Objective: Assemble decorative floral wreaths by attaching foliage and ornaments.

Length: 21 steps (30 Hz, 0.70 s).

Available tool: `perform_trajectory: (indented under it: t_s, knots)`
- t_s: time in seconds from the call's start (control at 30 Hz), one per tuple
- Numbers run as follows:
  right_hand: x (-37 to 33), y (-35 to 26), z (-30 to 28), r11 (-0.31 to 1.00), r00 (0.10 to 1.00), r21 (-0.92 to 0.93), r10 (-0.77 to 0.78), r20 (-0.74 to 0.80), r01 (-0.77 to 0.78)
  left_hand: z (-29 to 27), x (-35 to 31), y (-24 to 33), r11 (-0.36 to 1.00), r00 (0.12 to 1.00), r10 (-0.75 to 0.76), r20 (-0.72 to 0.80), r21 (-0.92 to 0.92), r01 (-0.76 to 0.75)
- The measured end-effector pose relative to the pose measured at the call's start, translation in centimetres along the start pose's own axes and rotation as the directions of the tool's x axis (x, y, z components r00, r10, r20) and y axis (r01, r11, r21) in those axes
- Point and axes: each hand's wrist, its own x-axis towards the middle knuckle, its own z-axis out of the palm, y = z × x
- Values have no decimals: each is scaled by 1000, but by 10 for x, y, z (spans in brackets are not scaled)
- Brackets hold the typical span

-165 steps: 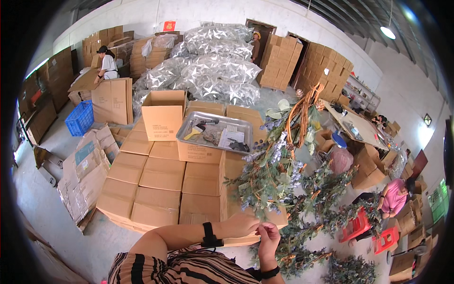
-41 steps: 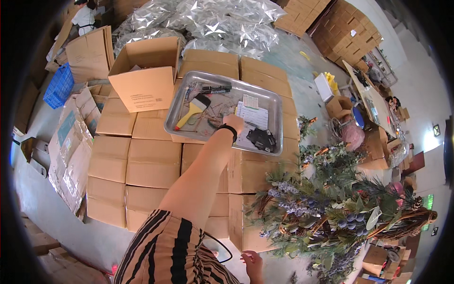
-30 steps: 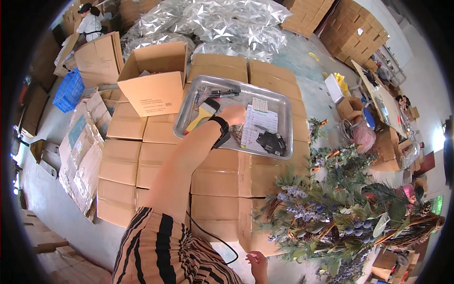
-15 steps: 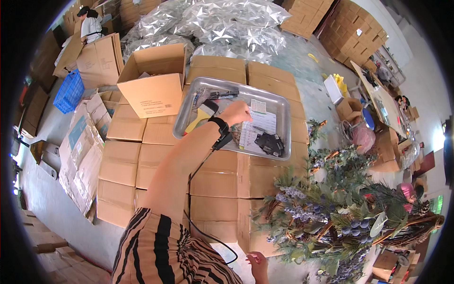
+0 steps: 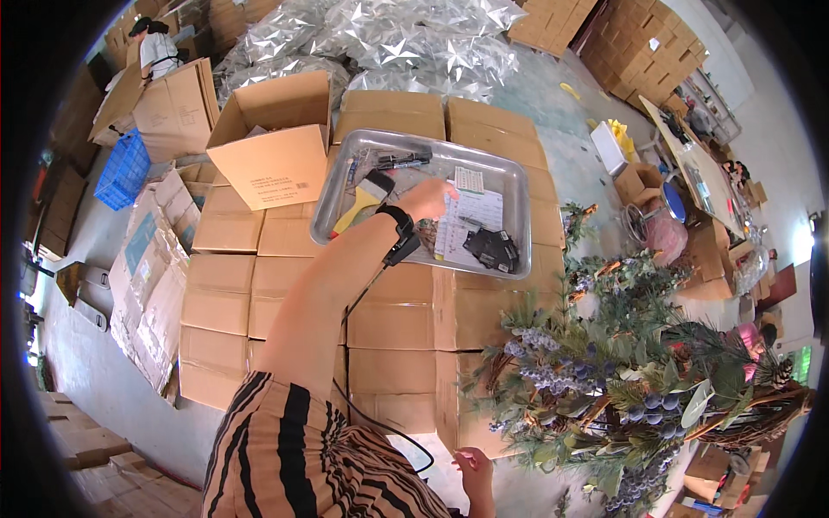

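Note:
My left hand [image 5: 429,200] reaches into a shallow metal tray [image 5: 520,192], its fingers curled in at the edge of a printed paper sheet [image 5: 471,211]. Whatever those fingers pinch, if anything, is hidden. A small pale printed card [image 5: 469,180] lies by the fingertips. Beside the paper sit several black tags [image 5: 492,249] in a loose pile and a pen [image 5: 472,222]. Under my wrist, a brush with a yellow handle [image 5: 353,212] and dark bristles is partly covered. Black markers [image 5: 403,161] lie at the tray's far side. Low in the picture, my right hand [image 5: 473,471] hangs with loosely bent fingers, holding nothing.
The tray rests on a block of closed cartons [image 5: 390,311]. An open carton [image 5: 275,155] stands to its left. Leafy wreaths with blue berries [image 5: 622,388] crowd the right. Bagged silver stars [image 5: 397,52] are piled beyond. A person [image 5: 157,47] works at the far left.
The whole view has shifted slightly, so the tray sits a little higher in the picture. My left hand stays over the paper with its fingers moved slightly; my right hand is nearly still.

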Motion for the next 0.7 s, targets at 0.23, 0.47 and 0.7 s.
perform_trajectory:
  t_s: [0.23,0.47,0.7]
  knots:
    - [-3,3,2,1000,1000,20,25,-16,-25,9,-4,10,966,987,-105,120,-222,130]
    - [-5,3,2,999,999,25,24,-27,-24,18,-1,14,959,983,-144,116,-230,168]
    - [-4,4,-1,999,999,36,37,-20,-36,36,10,7,968,984,-168,56,-177,175]
